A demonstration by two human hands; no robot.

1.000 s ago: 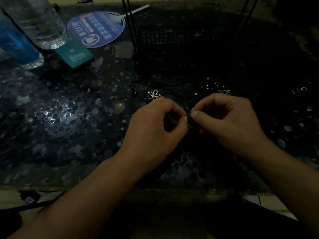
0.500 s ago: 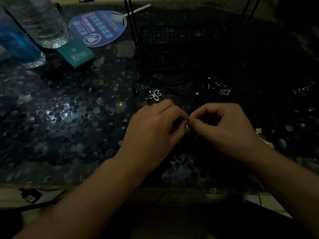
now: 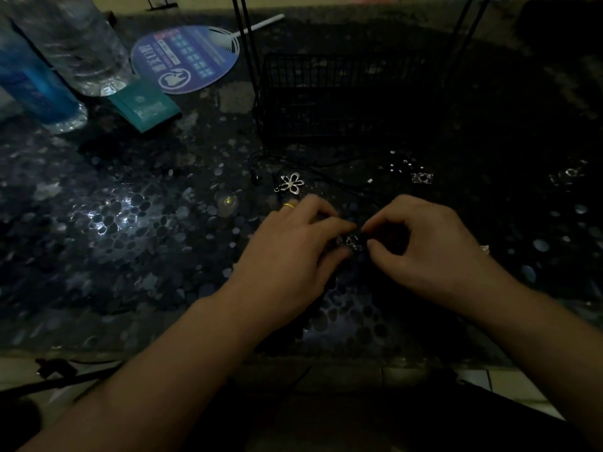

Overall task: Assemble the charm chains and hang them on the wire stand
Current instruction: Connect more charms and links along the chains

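Table (image 3: 137,243): a dark, pebble-patterned top in dim light, glinting at left
Wire stand (image 3: 326,93): black mesh basket with thin uprights, at the back of the table, beyond both hands
Bottles: a clear bottle (image 3: 78,47) and a blue bottle (image 3: 32,83) at far left
Fan (image 3: 186,60): round blue printed hand fan lying flat beside the stand
Packet (image 3: 146,104): teal, in front of the clear bottle
Left hand (image 3: 290,246): fingers curled, thumb and forefinger pinching a small silver charm (image 3: 354,243); a gold ring (image 3: 288,206) on one finger
Right hand (image 3: 424,246): fingertips pinching the same charm from the other side, just above the table
Flower charm (image 3: 293,183): silver outline, on the table just behind the left hand, on a dark cord (image 3: 326,164)
Loose pieces: small silver bits (image 3: 421,177) scattered at right, too dim to identify
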